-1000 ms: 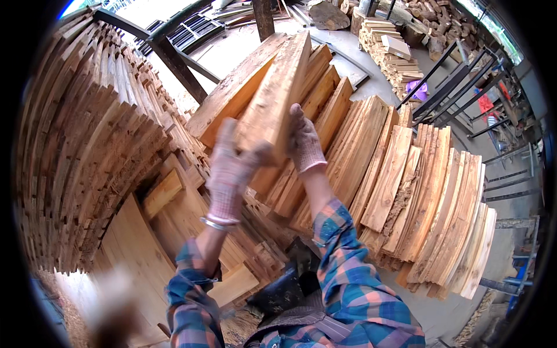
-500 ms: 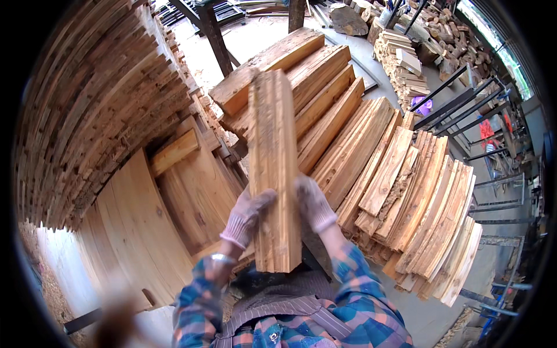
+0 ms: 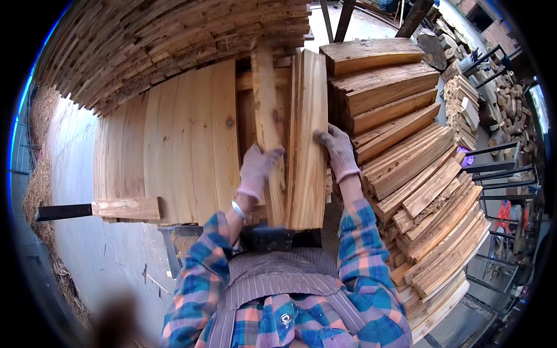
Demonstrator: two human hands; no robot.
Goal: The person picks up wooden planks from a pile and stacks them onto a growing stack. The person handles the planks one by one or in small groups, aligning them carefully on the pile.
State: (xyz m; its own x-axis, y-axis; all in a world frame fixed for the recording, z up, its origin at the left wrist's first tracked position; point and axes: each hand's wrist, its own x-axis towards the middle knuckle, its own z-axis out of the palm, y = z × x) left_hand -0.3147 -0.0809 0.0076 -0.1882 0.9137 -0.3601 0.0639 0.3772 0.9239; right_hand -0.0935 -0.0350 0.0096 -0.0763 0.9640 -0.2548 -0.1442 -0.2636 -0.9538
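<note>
My left hand (image 3: pixel 258 171), in a pale knit glove, grips a narrow rough-edged wooden board (image 3: pixel 267 98) with the thumb over its face. Its far end is blurred and leans slightly left. My right hand (image 3: pixel 339 152), gloved with darkened fingertips, grips the right edge of a stack of wooden planks (image 3: pixel 310 139) beside that board. A thin gap parts the two at the top, and they come close together near my apron. Under and left of them, a row of flat smooth boards (image 3: pixel 168 133) lies side by side. The undersides of the held pieces are hidden.
Tall layered stacks of planks (image 3: pixel 174 40) rise at the far left. Thick rough timber pieces (image 3: pixel 394 87) and thinner planks (image 3: pixel 447 226) are piled to my right. A short board (image 3: pixel 126 207) rests across a black bar (image 3: pixel 64 212). Black metal frames (image 3: pixel 499 168) stand farther right.
The wood I held as one upright bundle is lowered over the flat boards and split, one board in my left hand, the others at my right. My view has turned left.
</note>
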